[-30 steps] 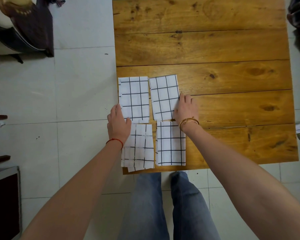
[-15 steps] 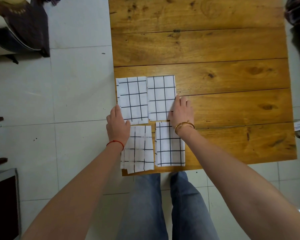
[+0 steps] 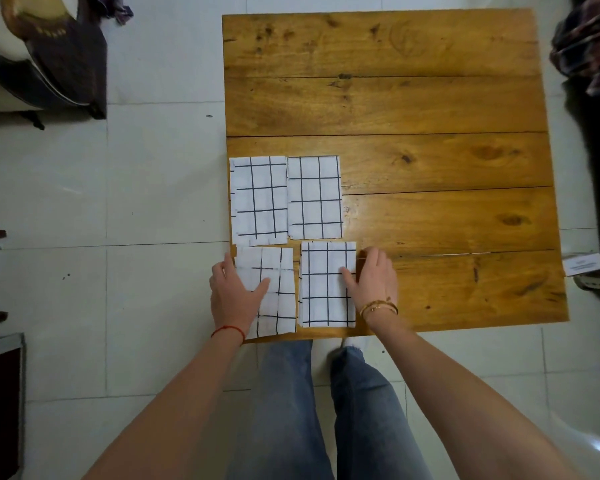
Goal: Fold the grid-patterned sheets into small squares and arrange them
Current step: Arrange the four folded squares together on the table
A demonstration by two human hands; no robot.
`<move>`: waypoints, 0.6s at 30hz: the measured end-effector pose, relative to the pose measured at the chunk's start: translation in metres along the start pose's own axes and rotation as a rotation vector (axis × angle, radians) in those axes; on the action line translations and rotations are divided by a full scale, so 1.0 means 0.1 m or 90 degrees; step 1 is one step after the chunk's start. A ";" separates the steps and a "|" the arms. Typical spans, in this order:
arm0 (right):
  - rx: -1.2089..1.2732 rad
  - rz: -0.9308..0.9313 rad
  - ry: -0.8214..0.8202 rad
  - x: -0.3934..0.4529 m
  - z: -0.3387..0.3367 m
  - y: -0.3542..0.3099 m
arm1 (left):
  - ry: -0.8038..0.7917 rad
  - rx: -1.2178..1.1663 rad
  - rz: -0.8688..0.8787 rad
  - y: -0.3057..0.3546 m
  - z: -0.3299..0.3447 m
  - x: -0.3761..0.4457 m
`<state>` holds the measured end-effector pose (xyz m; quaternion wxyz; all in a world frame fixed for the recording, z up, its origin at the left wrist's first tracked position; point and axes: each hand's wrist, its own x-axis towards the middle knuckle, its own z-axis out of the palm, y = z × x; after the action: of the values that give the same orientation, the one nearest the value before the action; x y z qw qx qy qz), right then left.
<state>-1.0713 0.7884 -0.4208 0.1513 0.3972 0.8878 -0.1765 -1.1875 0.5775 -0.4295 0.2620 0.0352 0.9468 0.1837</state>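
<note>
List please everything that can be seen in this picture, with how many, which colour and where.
folded grid sheets: 4, white with black lines, in two rows of two at the near left corner of the table; far left, far right, near left, near right
table: 1, honey-brown wood planks, centre and right
floor: pale tiles, all around the table
dark furniture: top left, cannot tell what
patterned cloth: dark, right edge
white label or card: 1, right edge on the floor
jeans: blue, below the table
left hand: red wrist string, on the near left sheet
right hand: gold bangles, at the right edge of the near right sheet
</note>
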 end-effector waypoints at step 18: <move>0.011 0.034 -0.044 0.07 0.15 -0.38 | 0.015 0.001 -0.058 0.06 0.06 0.16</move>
<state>-1.1029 0.7628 -0.4294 0.1832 0.4158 0.8694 -0.1941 -1.1983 0.5878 -0.4403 0.2590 -0.0103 0.9505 0.1712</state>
